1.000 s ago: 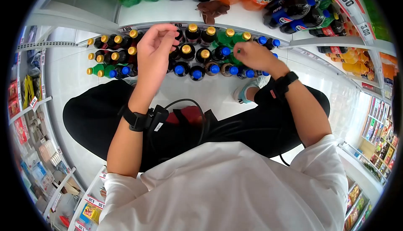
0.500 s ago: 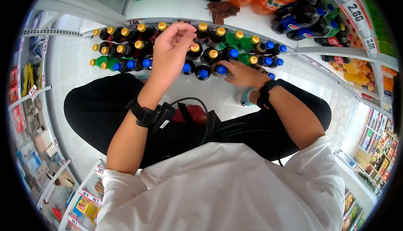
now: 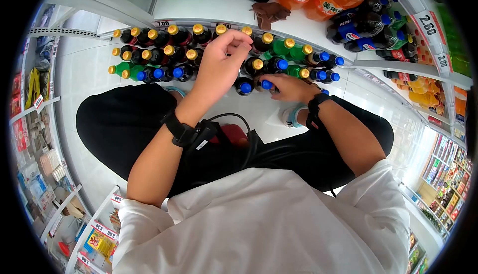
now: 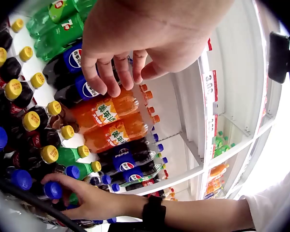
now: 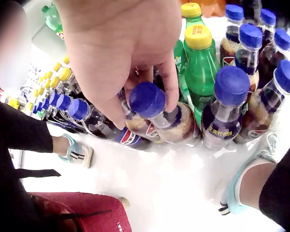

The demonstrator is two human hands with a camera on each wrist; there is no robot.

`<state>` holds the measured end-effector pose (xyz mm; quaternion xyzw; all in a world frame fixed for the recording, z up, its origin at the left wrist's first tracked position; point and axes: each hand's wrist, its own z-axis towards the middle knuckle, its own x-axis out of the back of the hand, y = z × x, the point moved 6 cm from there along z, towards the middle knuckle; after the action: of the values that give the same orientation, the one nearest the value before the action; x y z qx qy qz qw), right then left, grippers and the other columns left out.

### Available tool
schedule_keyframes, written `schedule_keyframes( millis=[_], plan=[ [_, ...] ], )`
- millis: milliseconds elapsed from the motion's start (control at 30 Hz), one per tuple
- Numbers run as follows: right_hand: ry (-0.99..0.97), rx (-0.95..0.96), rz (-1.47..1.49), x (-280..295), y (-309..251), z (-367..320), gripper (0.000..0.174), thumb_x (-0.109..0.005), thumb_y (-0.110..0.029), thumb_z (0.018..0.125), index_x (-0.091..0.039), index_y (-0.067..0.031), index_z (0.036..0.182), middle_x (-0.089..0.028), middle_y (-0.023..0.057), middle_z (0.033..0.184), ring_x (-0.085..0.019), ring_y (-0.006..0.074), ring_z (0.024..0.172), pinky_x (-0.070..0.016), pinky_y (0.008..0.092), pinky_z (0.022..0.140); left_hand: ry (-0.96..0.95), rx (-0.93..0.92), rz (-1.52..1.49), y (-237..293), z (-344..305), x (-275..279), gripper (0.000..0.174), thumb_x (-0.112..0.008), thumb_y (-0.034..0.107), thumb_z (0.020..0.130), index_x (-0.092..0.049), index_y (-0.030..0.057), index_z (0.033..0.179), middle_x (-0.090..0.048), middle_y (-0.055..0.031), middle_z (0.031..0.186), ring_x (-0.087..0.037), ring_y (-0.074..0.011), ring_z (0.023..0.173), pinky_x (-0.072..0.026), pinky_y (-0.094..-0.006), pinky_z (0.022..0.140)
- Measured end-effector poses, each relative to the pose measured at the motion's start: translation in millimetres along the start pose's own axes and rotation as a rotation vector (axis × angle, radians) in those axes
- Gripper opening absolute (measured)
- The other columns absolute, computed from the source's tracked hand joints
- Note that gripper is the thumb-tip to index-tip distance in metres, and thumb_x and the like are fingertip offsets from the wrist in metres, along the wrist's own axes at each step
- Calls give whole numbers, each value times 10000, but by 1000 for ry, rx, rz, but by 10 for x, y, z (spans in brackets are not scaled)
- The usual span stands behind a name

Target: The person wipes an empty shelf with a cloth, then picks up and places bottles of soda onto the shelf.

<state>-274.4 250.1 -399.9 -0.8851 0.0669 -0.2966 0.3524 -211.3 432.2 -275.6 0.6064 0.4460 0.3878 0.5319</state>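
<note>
My right hand (image 3: pixel 293 89) grips a blue-capped cola bottle (image 5: pixel 176 128) near its neck, in the front row on the floor. In the right wrist view the thumb lies left of the neck and fingers lie right of it; the bottle leans slightly. A green bottle with a yellow cap (image 5: pixel 201 72) and a dark one with a blue cap (image 5: pixel 222 111) stand beside it. My left hand (image 3: pixel 222 65) hangs over the bottle rows, holding nothing, its fingers loosely bent. The left wrist view shows these fingers in front of large orange soda bottles (image 4: pixel 108 111).
Rows of yellow-capped bottles (image 3: pixel 174 35) stand along the shelf front. Above, the white shelf (image 3: pixel 199 12) carries big soda bottles and a crumpled brown thing (image 3: pixel 270 14). Both legs (image 3: pixel 127 129) flank the floor area, with a red object (image 3: pixel 231 135) between them. Side shelves (image 3: pixel 428 60) rise at right.
My right hand has come down and left from over the bottles to the front row and taken hold of the blue-capped bottle. The left hand has shifted right, still holding nothing.
</note>
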Motion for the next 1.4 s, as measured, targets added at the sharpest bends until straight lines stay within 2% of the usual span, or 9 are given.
schedule_keyframes(
  millis=[300,500,767,933,1000,1033,1167,1300,1400],
  plan=[
    [66,-10,-128,5,-16,-21,656,-567,99,758,-433,-115,1364,-604,181,1126,-599,348,1050,-492,411,872,-27,-16,26,-99,22,-62,137,-573,139,952,-634,48,1034,-636,-11,924,-579,-83,818,-453,-225,735],
    [229,-174,-13,85,36,-89,677,-646,67,704,-439,-34,1340,-630,192,1029,-620,338,1007,-497,398,835,-40,14,52,-77,3,-95,143,-573,155,955,-630,46,1028,-636,-10,923,-576,-82,813,-450,-225,730],
    [208,-262,-3,188,-367,-397,244,-649,43,659,-564,-13,880,-635,173,784,-646,351,804,-498,415,678,-153,58,34,-211,-23,-233,133,-580,154,951,-625,48,1017,-628,1,928,-566,-86,820,-457,-232,724],
    [197,-202,31,290,-715,-708,194,-599,48,663,-576,-30,840,-614,167,802,-632,357,809,-493,413,667,-355,203,168,-444,-175,-430,168,-599,78,903,-612,49,1068,-620,-10,992,-566,-118,872,-470,-260,773],
    [171,-189,72,337,-859,-803,226,-561,54,676,-583,-47,877,-597,185,847,-616,388,830,-494,427,685,-535,5,380,-431,-311,-541,339,-649,23,818,-593,56,1151,-590,-69,1115,-562,-188,958,-469,-310,850],
    [181,-167,91,383,-954,-845,179,-609,32,675,-583,-32,840,-597,147,778,-616,332,766,-480,404,642,-646,-12,397,-438,-362,-580,529,-732,18,712,-567,47,1214,-541,-120,1224,-538,-256,1063,-452,-343,934],
    [151,-87,193,634,-1328,-970,163,-701,-35,693,-568,-15,786,-545,75,663,-554,202,639,-437,325,574,-743,-106,487,-423,-470,-637,709,-831,143,627,-537,57,1265,-514,-154,1256,-456,-332,1236,-372,-404,1056],
    [154,86,331,927,-1625,-1100,190,-743,-59,698,-576,-26,782,-505,26,641,-488,119,609,-411,259,563,-915,250,191,-507,-545,-759,714,-859,207,626,-542,55,1247,-551,-155,1269,-535,-336,1168,-428,-401,1000],
    [260,162,375,1160,-1614,-1140,176,-744,-35,699,-593,-39,789,-517,-1,650,-507,94,617,-414,248,563,-751,28,216,-269,-417,-761,724,-867,228,618,-544,61,1244,-617,-147,1170,-614,-345,1024,-479,-397,929]
  ],
)
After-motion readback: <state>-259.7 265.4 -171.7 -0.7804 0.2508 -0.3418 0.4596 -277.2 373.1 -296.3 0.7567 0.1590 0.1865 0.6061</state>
